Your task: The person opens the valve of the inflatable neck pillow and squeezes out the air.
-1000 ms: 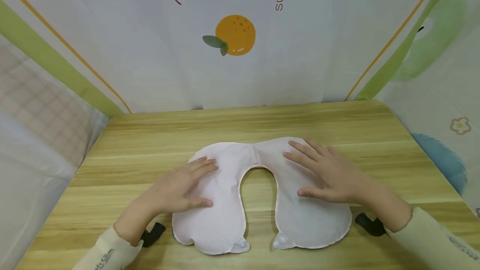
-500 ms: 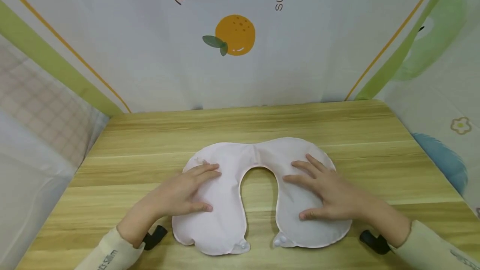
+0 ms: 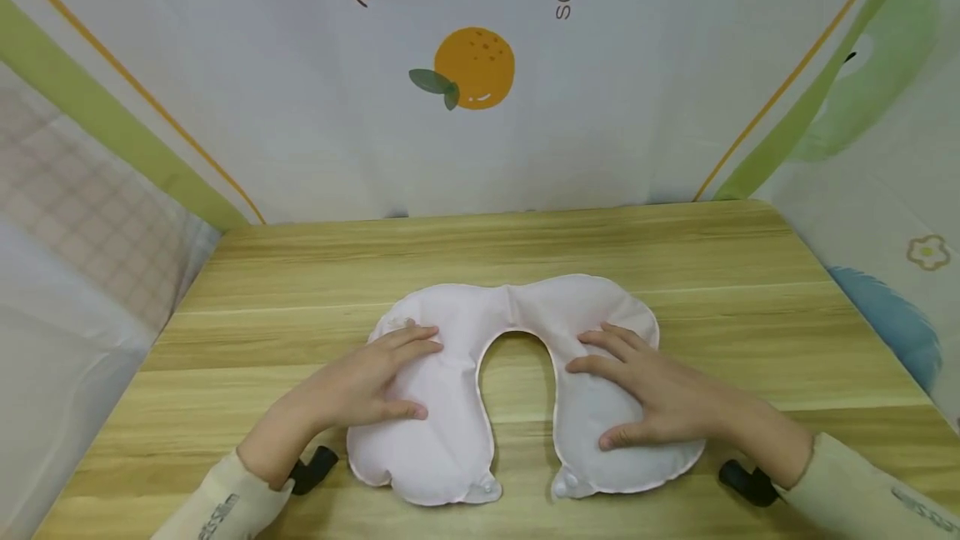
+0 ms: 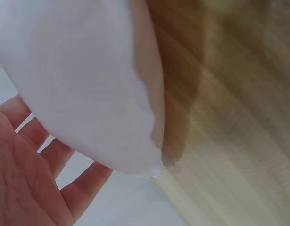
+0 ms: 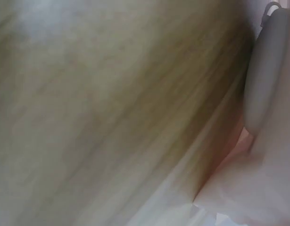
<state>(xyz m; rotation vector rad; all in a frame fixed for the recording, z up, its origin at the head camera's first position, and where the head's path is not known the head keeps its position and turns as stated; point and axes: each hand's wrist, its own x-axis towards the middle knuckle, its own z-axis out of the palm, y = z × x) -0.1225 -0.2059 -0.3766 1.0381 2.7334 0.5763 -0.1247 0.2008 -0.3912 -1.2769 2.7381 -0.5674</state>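
Over the past second the right hand (image 3: pixel 656 398) has come back across the U-shaped pillow (image 3: pixel 453 394), away from the far edge of the table (image 3: pixel 480 244) and toward the near one. The right sleeve (image 3: pixel 862 477) and the black piece (image 3: pixel 746 483) at that wrist have shifted nearer too. The pillow's far right corner, partly covered at first, now shows, and its outer rim there has drawn in from the table's right edge since half a second ago. The left hand (image 3: pixel 367 382) seems slightly nearer too, though the change is small.
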